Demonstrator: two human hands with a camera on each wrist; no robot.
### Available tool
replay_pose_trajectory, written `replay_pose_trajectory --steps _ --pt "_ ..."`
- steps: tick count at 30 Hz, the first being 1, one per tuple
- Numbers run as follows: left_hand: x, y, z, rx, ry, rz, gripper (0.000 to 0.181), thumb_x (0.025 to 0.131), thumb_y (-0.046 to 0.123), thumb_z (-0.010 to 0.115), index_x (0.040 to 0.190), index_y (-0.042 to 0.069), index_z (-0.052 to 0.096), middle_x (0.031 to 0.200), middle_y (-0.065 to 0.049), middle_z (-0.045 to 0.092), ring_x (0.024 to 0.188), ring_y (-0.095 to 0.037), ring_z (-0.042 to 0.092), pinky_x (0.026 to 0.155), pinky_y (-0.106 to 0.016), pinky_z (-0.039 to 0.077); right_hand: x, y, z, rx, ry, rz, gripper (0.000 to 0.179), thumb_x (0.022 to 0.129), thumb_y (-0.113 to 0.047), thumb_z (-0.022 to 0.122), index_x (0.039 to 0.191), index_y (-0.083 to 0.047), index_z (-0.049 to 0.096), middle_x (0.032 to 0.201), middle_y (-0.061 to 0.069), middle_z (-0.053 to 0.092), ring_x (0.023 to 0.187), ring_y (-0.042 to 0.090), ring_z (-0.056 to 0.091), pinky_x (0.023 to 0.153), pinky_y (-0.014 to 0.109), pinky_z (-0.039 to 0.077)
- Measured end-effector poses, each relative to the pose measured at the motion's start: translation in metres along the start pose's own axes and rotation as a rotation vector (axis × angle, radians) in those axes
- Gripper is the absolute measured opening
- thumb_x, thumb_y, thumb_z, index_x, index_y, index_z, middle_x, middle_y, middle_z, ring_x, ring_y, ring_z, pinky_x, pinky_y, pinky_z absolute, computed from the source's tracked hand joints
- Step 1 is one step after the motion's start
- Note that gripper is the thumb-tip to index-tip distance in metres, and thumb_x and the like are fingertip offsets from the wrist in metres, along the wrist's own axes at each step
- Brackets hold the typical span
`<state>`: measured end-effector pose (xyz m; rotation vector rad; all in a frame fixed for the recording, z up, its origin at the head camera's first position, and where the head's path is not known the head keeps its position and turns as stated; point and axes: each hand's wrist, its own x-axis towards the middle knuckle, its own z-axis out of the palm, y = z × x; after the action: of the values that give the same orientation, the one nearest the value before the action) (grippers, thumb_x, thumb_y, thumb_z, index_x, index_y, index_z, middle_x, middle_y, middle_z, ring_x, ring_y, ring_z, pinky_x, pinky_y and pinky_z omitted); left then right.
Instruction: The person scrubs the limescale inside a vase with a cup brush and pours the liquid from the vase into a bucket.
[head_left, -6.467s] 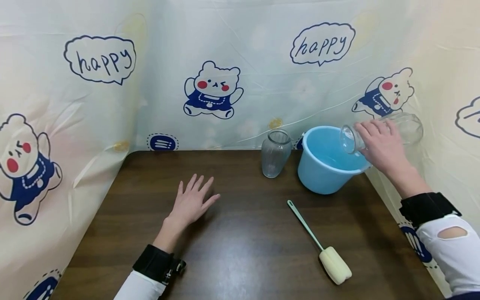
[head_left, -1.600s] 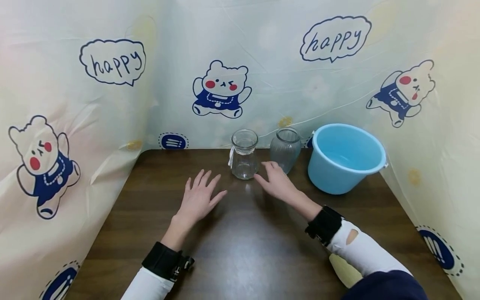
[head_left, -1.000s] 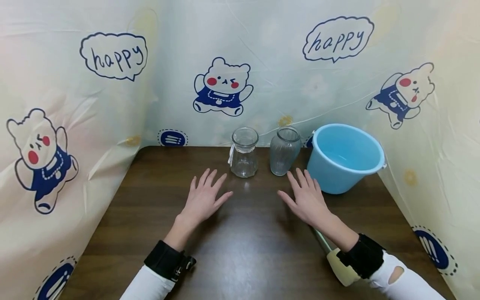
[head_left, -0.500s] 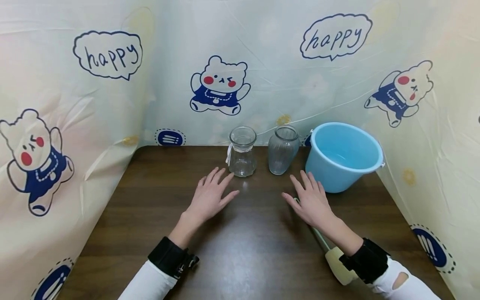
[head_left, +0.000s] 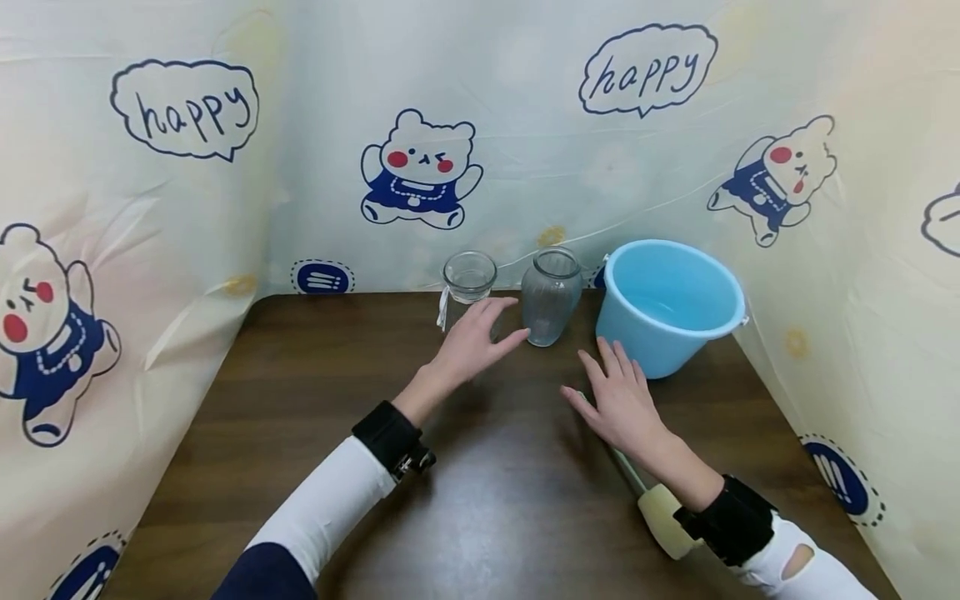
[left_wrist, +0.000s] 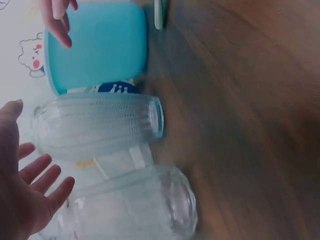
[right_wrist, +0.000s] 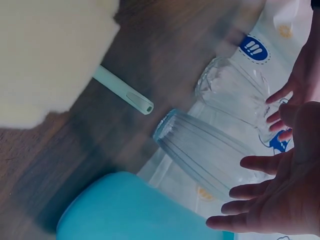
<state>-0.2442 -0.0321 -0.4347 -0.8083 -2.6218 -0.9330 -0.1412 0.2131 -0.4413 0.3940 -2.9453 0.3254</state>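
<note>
My left hand (head_left: 471,343), fingers spread and thumb apart, reaches across the front of a clear glass vase (head_left: 469,275) with a white ribbon at its neck. Its fingertips are near a ribbed, bluish glass vase (head_left: 551,300), and the left wrist view shows the palm (left_wrist: 25,200) facing the two vases with nothing in it. Both vases stand upright at the back of the table. My right hand (head_left: 621,407) is held open, fingers spread, in front of the blue bucket (head_left: 637,337). Beneath that hand and wrist lies a sponge bottle brush (head_left: 663,521), its green handle partly hidden.
The bucket stands at the back right, right of the ribbed vase, its opening facing up. A dark wooden table (head_left: 300,433) carries everything. Behind it and along both sides hangs a pale curtain (head_left: 315,167) printed with bears.
The ribboned vase, earlier tilted over the bucket in my right hand, now stands left of the ribbed vase. My right hand has withdrawn from it; my left hand has moved forward and right.
</note>
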Motion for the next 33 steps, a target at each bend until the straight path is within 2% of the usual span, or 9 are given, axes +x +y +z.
replay_pose_trajectory --steps 6,9,14,19,25,30,33 --pt "0.031 -0.004 0.021 -0.182 0.029 -0.100 0.074 0.087 0.055 0.062 0.143 0.009 0.045 0.136 -0.011 0.053 0.124 -0.020 0.047 0.099 -0.039 0.046 -0.002 -0.001 0.001 -0.014 0.024 -0.014 0.070 0.092 -0.053 0.055 0.139 -0.002 0.052 0.152 0.026 0.034 0.139 0.045 0.024 0.106 0.068 0.027" --pt "0.041 -0.002 0.034 -0.214 0.020 -0.149 0.083 0.085 0.058 0.063 0.147 0.010 0.038 0.144 -0.012 0.045 0.128 -0.022 0.043 0.102 -0.041 0.045 -0.006 -0.003 0.002 -0.003 0.017 -0.019 0.068 0.092 -0.052 0.057 0.138 -0.002 0.054 0.150 0.026 0.038 0.137 0.044 0.028 0.105 0.069 0.027" --pt "0.057 0.005 0.057 -0.238 -0.024 -0.248 0.103 0.079 0.065 0.065 0.156 0.013 0.020 0.157 -0.011 0.024 0.140 -0.023 0.027 0.110 -0.049 0.035 -0.010 -0.003 0.003 0.006 0.022 -0.022 0.065 0.092 -0.051 0.057 0.135 -0.002 0.056 0.147 0.025 0.042 0.136 0.043 0.031 0.104 0.069 0.029" --pt "0.070 0.005 0.075 -0.290 0.016 -0.323 0.115 0.072 0.067 0.070 0.158 0.018 0.011 0.159 -0.010 0.019 0.142 -0.025 0.023 0.110 -0.053 0.034 -0.009 -0.004 0.004 0.000 -0.001 -0.019 0.067 0.093 -0.054 0.054 0.136 -0.003 0.056 0.146 0.024 0.044 0.136 0.043 0.031 0.104 0.069 0.028" --pt "0.079 0.002 0.088 -0.323 0.075 -0.353 0.119 0.069 0.067 0.072 0.158 0.022 0.008 0.159 -0.010 0.019 0.141 -0.027 0.025 0.107 -0.055 0.036 -0.007 -0.002 0.001 -0.010 -0.038 0.004 0.070 0.094 -0.060 0.047 0.138 -0.005 0.055 0.145 0.022 0.046 0.136 0.042 0.032 0.104 0.069 0.028" --pt "0.090 0.001 0.088 -0.370 0.106 -0.348 0.114 0.069 0.060 0.076 0.156 0.023 0.013 0.156 -0.008 0.025 0.137 -0.023 0.031 0.106 -0.052 0.038 -0.003 0.001 -0.002 -0.015 -0.034 0.003 0.070 0.094 -0.059 0.048 0.137 -0.005 0.055 0.145 0.021 0.047 0.136 0.041 0.032 0.105 0.069 0.028" --pt "0.091 0.000 0.087 -0.394 0.120 -0.342 0.109 0.070 0.056 0.078 0.154 0.021 0.017 0.153 -0.008 0.029 0.134 -0.022 0.034 0.105 -0.052 0.040 -0.003 0.000 -0.001 -0.010 -0.039 0.010 0.069 0.094 -0.059 0.048 0.137 -0.005 0.056 0.145 0.021 0.047 0.136 0.041 0.032 0.105 0.068 0.028"
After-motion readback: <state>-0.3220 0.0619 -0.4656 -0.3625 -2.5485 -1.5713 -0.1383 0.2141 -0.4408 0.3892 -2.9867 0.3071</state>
